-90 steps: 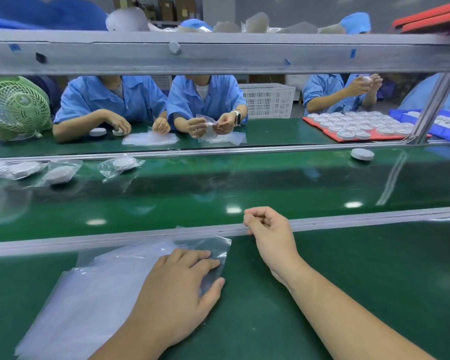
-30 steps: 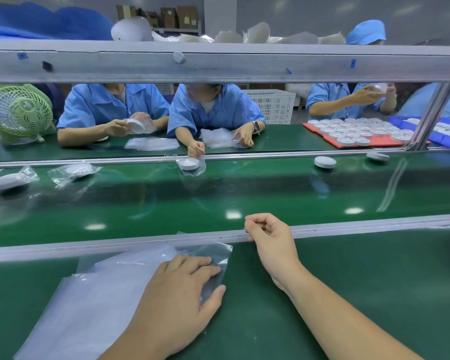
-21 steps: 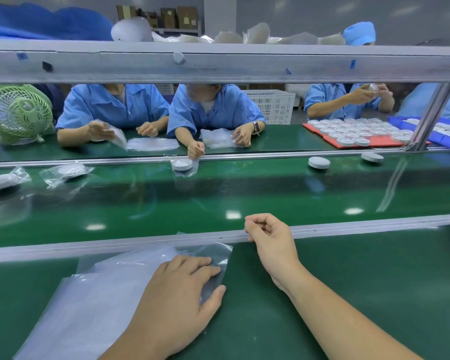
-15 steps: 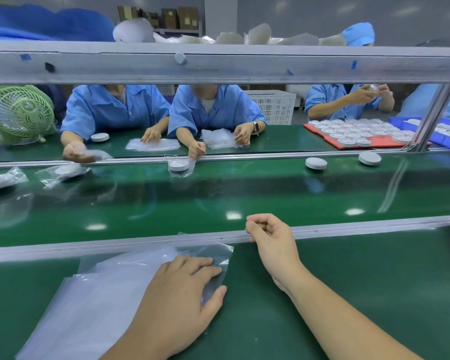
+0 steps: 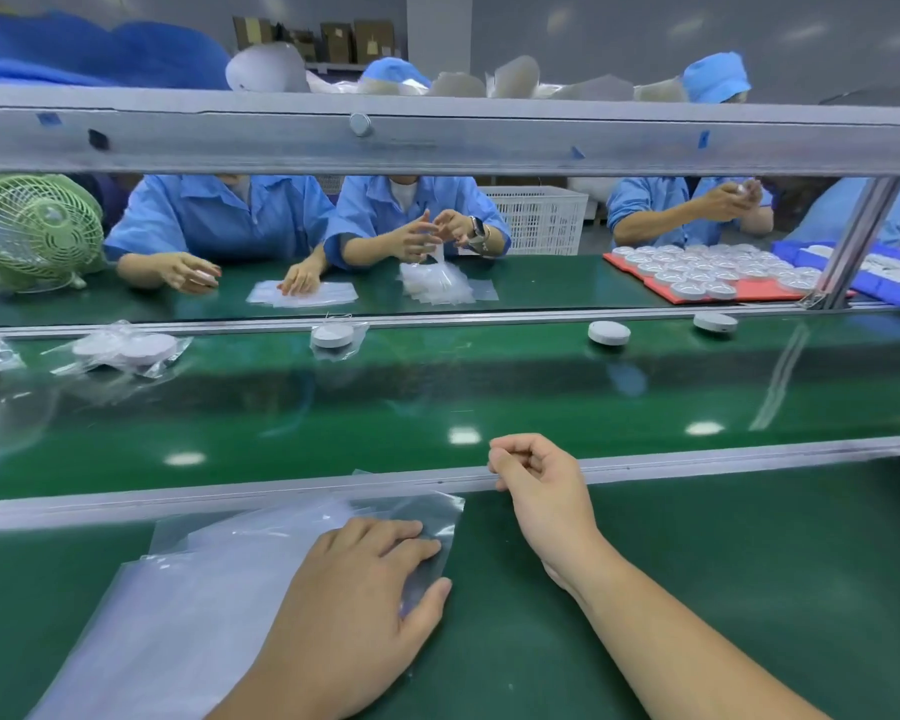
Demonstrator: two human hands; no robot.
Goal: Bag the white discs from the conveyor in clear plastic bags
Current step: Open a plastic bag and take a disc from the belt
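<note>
My left hand (image 5: 357, 589) lies flat on a stack of clear plastic bags (image 5: 178, 605) on the near green bench. My right hand (image 5: 539, 483) rests on the metal rail (image 5: 749, 457) beside the belt, fingers loosely curled and holding nothing. Two bare white discs (image 5: 609, 332) (image 5: 715, 321) ride the far side of the green conveyor belt (image 5: 437, 402). A bagged disc (image 5: 333, 336) and more bagged discs (image 5: 126, 350) lie further left on the belt.
Workers in blue sit across the belt handling bags (image 5: 437, 285) and discs. A red tray (image 5: 713, 293) with several white discs is at the far right. A green fan (image 5: 35, 231) stands far left. A metal beam (image 5: 437, 135) crosses overhead.
The discs and bagged discs have drifted left along the belt. The workers opposite have moved their hands. Both of my hands have stayed where they were.
</note>
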